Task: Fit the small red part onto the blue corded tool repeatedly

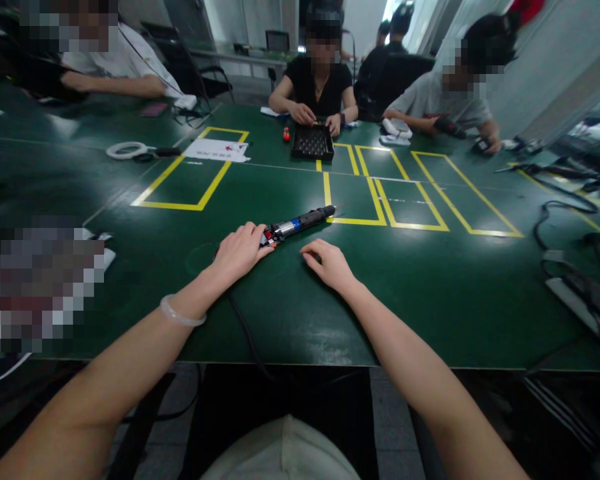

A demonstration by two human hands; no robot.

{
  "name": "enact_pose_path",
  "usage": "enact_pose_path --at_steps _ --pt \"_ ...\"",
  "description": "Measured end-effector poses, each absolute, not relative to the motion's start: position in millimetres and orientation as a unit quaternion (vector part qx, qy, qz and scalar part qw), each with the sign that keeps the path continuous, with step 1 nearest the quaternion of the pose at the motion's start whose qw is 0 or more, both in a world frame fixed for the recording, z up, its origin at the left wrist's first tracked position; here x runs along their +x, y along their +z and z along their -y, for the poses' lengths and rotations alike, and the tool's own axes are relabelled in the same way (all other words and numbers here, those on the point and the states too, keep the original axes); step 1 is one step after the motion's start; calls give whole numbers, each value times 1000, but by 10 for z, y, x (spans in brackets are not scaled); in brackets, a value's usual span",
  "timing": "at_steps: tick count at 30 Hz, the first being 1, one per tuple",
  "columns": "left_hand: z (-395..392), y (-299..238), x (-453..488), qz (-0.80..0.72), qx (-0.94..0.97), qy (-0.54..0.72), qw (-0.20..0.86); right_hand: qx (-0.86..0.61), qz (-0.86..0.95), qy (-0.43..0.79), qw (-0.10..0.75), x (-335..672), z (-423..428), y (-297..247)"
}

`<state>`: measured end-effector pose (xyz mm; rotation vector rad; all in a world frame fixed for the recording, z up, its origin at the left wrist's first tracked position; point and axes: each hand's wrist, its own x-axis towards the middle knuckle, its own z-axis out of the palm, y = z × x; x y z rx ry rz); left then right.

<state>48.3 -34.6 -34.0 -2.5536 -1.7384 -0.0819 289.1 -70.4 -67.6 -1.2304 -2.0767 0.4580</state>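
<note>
A black electric screwdriver point(300, 223) with a blue band lies on the green table point(290, 307), its tip pointing right and away. My left hand point(239, 251) rests curled at its rear end, fingers touching the red part; its cord runs back under my wrist to the table's near edge. A pale bangle sits on that wrist. My right hand point(329, 263) lies on the table just right of the tool, fingers loosely bent, apart from it and holding nothing.
Yellow tape rectangles point(185, 180) mark the table. Across it a person handles a black tray point(313, 142); two others sit at the far left and far right. A white ring point(126, 150), a paper sheet point(216, 150) and cables point(565, 220) lie about.
</note>
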Motion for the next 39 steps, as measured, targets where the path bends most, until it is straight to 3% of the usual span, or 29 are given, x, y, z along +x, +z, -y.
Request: enact_pose_path --at_steps 24,39 --pt "-303 -430 -1273 826 -560 -14 63 -470 800 193 320 2921 685 -707" --pt "-238 -354 -1182 754 -636 -127 103 -472 800 199 311 2908 699 -689"
